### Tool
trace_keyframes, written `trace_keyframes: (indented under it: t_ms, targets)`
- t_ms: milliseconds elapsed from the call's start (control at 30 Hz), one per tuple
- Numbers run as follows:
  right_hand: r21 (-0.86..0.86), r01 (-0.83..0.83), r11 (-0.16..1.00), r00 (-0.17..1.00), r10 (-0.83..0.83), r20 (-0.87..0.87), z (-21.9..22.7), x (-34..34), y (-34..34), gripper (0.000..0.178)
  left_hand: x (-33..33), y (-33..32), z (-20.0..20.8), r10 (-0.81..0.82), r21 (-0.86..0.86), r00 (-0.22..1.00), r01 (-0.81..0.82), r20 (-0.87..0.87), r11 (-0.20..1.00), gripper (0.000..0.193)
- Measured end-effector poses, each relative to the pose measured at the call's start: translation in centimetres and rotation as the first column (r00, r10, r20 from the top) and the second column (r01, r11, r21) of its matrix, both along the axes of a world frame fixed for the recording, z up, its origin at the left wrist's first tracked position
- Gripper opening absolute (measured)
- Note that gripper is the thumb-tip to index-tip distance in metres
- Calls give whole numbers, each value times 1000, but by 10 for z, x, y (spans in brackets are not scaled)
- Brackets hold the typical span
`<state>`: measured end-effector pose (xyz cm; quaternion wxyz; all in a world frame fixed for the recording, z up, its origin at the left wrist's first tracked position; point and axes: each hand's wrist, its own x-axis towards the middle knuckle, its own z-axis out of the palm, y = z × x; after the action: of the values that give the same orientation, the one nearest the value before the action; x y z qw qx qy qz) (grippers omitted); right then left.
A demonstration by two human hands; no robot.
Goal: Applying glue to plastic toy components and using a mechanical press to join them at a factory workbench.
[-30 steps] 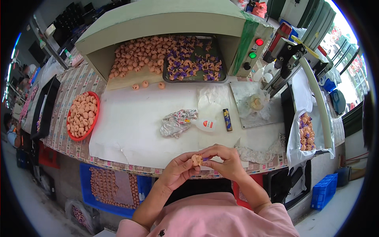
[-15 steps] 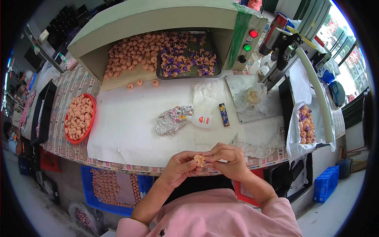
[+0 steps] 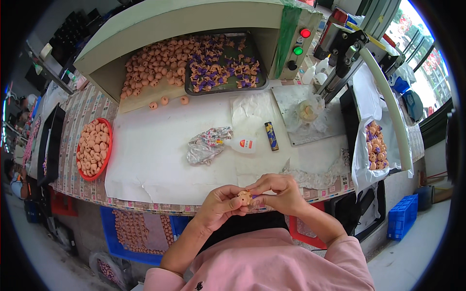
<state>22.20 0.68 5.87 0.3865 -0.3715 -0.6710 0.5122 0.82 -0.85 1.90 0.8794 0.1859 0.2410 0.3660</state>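
Observation:
Just beyond the front edge of the table, my left hand [image 3: 218, 207] is closed around a small peach doll head [image 3: 244, 198]. My right hand [image 3: 280, 193] pinches at the other side of it, where a bit of purple shows, apparently a small doll body; the fingers hide most of it. Whether head and body are joined, I cannot tell. On the white paper [image 3: 150, 150] in front of my hands lie a crumpled patterned plastic bag [image 3: 208, 145], a white squeeze bottle [image 3: 242, 145] and a dark blue and yellow tube [image 3: 271, 136].
A red basket [image 3: 110, 145] of doll heads stands left. Under a cream booth [image 3: 179, 24] are piled heads and a black tray [image 3: 228, 88] of purple-clad bodies. At right, a lever press [image 3: 347, 63] rises beside a lined box [image 3: 361, 167] of small dolls. Blue bin [image 3: 108, 233] below.
My hands stay together around the doll head, with the right fingers shifted slightly. The whole view has moved a little, so the table items appear slightly further left.

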Motion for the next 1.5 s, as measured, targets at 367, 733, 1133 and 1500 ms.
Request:
trace_keyframes:
  t_ms: [367, 733, 1133, 1500]
  targets:
    - [886, 277, -372, 330, -829, -451, 150, 88, 101, 18, 7, 4, 10, 24, 14, 1000, -24, -14, 1000, 26]
    - [810, 531, -247, 439, -738, -512, 194, 111, 129, 16, 13, -10, 11, 83, 17, 995, -84, 62, 996, 28]
    - [713, 539, 448, 428, -875, 226, 2, 121, 100, 31, 16, -1, 33, 104, 51, 994, -106, 47, 993, 30]
    - [896, 300, -327, -355, -910, -213, 99, 174, 5, 34, 40, 46, 74, 153, 365, 970, -75, -189, 928, 23]
